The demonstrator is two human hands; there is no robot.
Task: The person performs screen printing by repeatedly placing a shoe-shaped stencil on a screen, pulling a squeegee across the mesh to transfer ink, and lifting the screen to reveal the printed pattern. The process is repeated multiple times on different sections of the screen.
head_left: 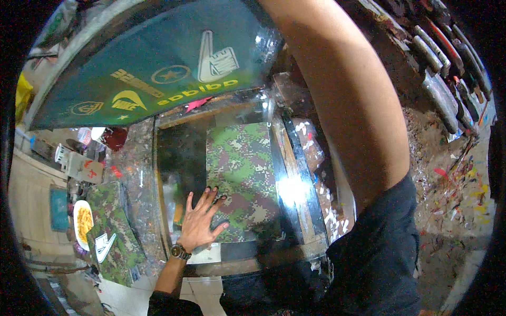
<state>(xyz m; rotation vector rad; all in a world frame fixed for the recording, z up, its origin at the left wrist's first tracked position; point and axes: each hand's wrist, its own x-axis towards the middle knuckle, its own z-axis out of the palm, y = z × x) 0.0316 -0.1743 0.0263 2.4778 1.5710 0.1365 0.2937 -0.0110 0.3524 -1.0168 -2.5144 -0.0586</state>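
My left hand (pixel 203 217), with a watch on its wrist, lies with its fingers spread over the lower left part of a green and brown digital-camouflage cloth piece (pixel 247 174). Nothing is gripped in it. The cloth rests flat on a dark printing board (pixel 182 152) with a wooden border. Above the board's far side, a screen-printing frame (pixel 174 47) is tilted up, its blue-green mesh carrying white and yellow logo shapes. My right arm (pixel 348 95) reaches up past the screen's right end. The right hand itself lies beyond the picture's top edge.
At left, a stack of camouflage cloth pieces (pixel 113 231) bears a white printed hand shape, beside a white dish (pixel 83 224) of yellow food. Several squeegee-like tools (pixel 443 100) lie at the far right. A paint-spattered surface (pixel 448 184) lies below them.
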